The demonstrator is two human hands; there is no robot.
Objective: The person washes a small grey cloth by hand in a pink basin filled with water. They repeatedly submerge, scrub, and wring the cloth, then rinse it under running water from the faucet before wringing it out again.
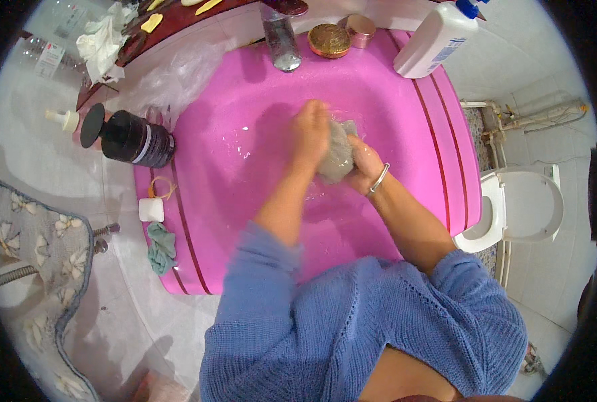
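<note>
Over the bowl of a pink washbasin (213, 201), a wet grey-beige cloth (336, 161) is bunched between my two hands. My left hand (311, 133), blurred, has its fingers curled at the left side of the cloth. From the right, my right hand (366, 163) holds the cloth's other side; a silver bangle (379, 179) circles that wrist. Some of the fingers are hidden behind the cloth. Water glistens in the bowl beneath. Above it, at the back rim, stands a metal faucet (282, 42).
On the rim stand a white bottle (431, 42), a gold round container (329, 40), a pink jar (361, 31) and a black pump bottle (137, 139). White soap (151, 210) and a green cloth (161, 248) lie at left. A toilet (484, 221) is at right.
</note>
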